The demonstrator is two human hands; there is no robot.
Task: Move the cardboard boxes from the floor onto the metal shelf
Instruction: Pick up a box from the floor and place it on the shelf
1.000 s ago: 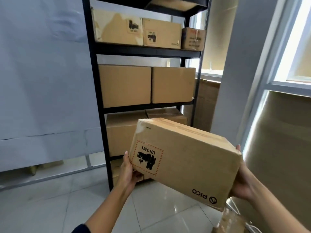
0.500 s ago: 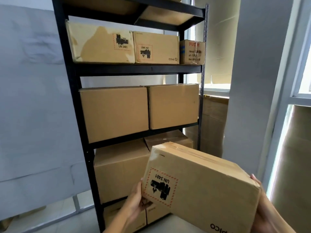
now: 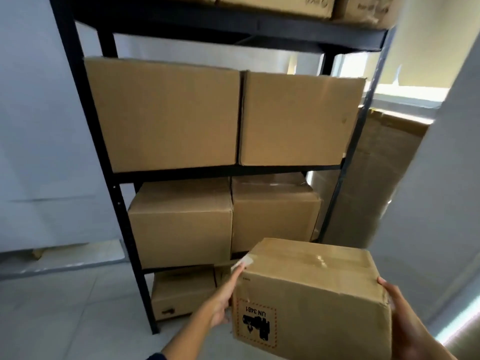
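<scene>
Both hands, left [image 3: 220,302] and right [image 3: 405,315], clamp the brown taped cardboard box [image 3: 311,300] short of the black metal shelf [image 3: 226,170]; its visible tiers look full, so forcing it in could jam or slip.

A black metal shelf [image 3: 111,157] is standing on a pale tiled floor [image 3: 78,307]. Two large cardboard boxes [image 3: 163,113] are sitting side by side, touching, on its middle tier; two more [image 3: 181,224] are sitting on the tier below, and a smaller box [image 3: 181,292] is resting at the bottom.
</scene>
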